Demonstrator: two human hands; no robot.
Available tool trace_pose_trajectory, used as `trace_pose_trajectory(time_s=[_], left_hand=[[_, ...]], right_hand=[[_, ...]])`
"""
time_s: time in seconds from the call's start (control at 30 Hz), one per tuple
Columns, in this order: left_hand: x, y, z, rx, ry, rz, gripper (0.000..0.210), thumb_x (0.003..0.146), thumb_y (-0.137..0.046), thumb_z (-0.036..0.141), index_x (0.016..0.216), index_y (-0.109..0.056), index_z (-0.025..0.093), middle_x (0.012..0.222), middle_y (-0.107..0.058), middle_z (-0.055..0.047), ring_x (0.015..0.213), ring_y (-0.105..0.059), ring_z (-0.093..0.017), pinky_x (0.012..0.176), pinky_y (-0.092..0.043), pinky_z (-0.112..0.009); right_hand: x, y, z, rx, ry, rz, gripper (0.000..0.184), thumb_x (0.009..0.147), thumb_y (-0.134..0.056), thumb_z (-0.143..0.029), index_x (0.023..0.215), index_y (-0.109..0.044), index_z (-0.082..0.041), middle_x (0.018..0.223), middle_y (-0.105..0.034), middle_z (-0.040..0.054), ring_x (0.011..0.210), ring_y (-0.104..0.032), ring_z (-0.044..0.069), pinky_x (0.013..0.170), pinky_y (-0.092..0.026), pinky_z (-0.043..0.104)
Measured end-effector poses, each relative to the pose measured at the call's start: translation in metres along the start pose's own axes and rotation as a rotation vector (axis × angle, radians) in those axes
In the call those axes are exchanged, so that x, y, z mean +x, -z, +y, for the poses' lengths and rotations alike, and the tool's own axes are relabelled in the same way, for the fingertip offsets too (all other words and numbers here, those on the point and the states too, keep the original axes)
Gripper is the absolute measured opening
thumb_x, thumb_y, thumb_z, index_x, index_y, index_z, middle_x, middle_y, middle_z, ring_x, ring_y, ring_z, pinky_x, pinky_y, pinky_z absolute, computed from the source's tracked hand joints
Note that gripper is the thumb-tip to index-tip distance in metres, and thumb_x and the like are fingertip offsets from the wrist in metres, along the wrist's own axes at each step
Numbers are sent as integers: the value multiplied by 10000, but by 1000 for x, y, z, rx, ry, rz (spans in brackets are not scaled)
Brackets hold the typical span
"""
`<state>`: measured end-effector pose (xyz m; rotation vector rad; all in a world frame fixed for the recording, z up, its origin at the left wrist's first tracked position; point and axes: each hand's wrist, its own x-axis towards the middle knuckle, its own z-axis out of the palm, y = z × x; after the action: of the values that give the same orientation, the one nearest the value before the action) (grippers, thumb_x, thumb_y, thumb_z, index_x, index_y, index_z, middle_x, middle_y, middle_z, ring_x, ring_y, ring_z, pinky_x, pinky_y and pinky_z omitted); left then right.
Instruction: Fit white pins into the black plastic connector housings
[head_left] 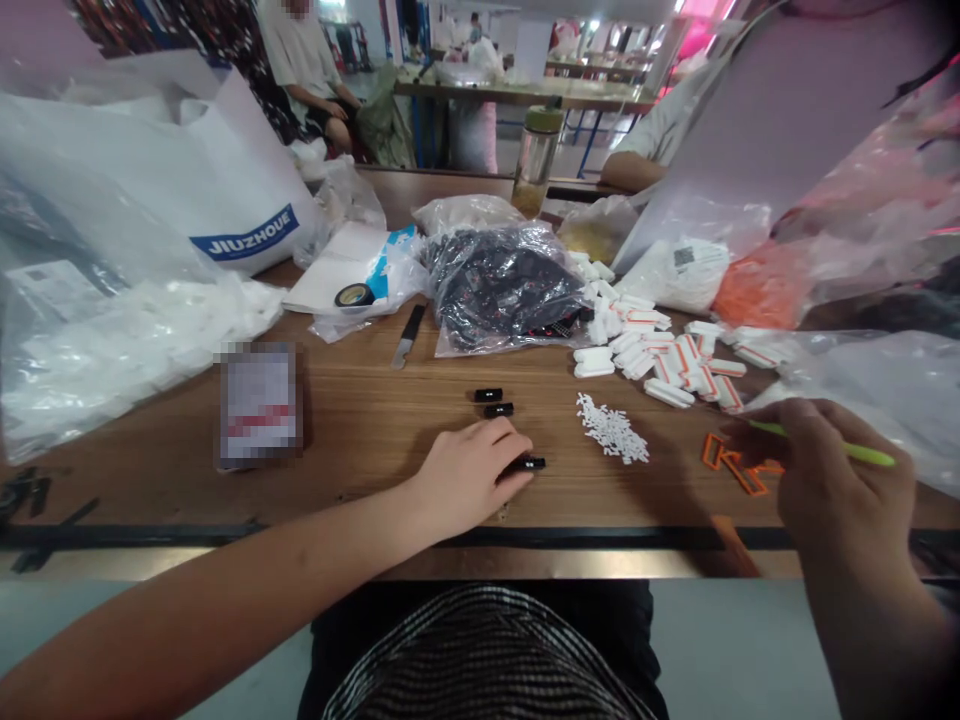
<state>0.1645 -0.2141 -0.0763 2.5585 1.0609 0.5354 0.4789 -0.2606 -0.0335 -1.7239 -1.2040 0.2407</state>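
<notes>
My left hand point(476, 475) rests on the table with its fingers closed around a small black plastic part point(534, 463), whose end shows past the fingertips. Just beyond the knuckles lie two similar black parts point(493, 403) side by side. My right hand point(844, 485) is raised at the right, pinching a slim yellow-green pen-like tool point(862, 453); the tool's tip is hard to make out. Near that hand lie thin orange frames point(739, 470). Between the hands is a pile of tiny white pieces point(611, 430). White pieces with orange strips point(682, 365) are heaped behind them.
A clear bag of dark parts point(502, 285) lies at the back centre, with a bottle point(536, 160) behind. A metal blade point(409, 335), black tape roll point(355, 295) and blurred box point(260, 405) are left. Plastic bags point(135, 340) crowd both sides. Other people sit across the table.
</notes>
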Motion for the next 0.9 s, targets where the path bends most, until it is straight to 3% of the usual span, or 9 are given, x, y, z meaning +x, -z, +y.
trace_pose_trajectory(time_s=[0.13,0.33,0.43,0.53,0.6,0.77,0.9], left_hand=[[5,-7,-7,79,-31,-8,178,973,-496,313,1073,-613,223,1036,-679,-24,962,-651,-217,741,-537,-352],[5,2,-20,159,39,53,173,955,-522,314,1078,-624,247,1057,-673,-13,947,-665,-224,710,-549,-358],[3,6,-22,157,104,86,180,920,-573,354,1053,-629,246,1057,-642,-20,902,-665,-203,664,-544,-331],[4,8,-23,159,197,117,351,847,-653,435,1119,-587,223,1120,-610,-46,908,-659,-220,655,-548,-350],[6,9,-24,152,205,120,423,828,-665,472,1152,-560,221,1155,-603,-50,969,-648,-234,692,-553,-365],[11,5,-25,133,136,105,296,873,-624,414,1106,-570,240,1114,-627,-20,1049,-621,-220,753,-543,-354],[13,3,-23,117,145,90,260,879,-609,379,1097,-572,242,1102,-636,-19,1020,-632,-219,753,-535,-353]], right_hand=[[5,15,28,-229,-49,-64,198,798,-679,-449,788,-728,-257,793,-733,117,689,-664,239,641,-478,390],[5,9,54,-378,270,-291,234,845,-618,-416,966,-722,-244,922,-742,111,815,-692,243,701,-504,356],[3,-1,59,-598,464,-253,238,876,-553,-371,983,-714,-233,981,-735,86,838,-694,244,675,-508,349],[3,-7,60,-743,589,-223,232,876,-553,-374,974,-715,-240,934,-726,56,845,-683,234,649,-498,331],[5,-8,60,-766,635,-262,258,873,-570,-398,1013,-709,-231,952,-722,61,895,-670,243,702,-504,340],[13,-5,59,-790,716,-357,309,888,-551,-405,1060,-695,-193,1064,-712,96,964,-647,288,839,-490,435],[17,0,59,-700,699,-338,248,898,-544,-368,1017,-706,-222,1023,-716,92,946,-642,279,854,-474,436]])
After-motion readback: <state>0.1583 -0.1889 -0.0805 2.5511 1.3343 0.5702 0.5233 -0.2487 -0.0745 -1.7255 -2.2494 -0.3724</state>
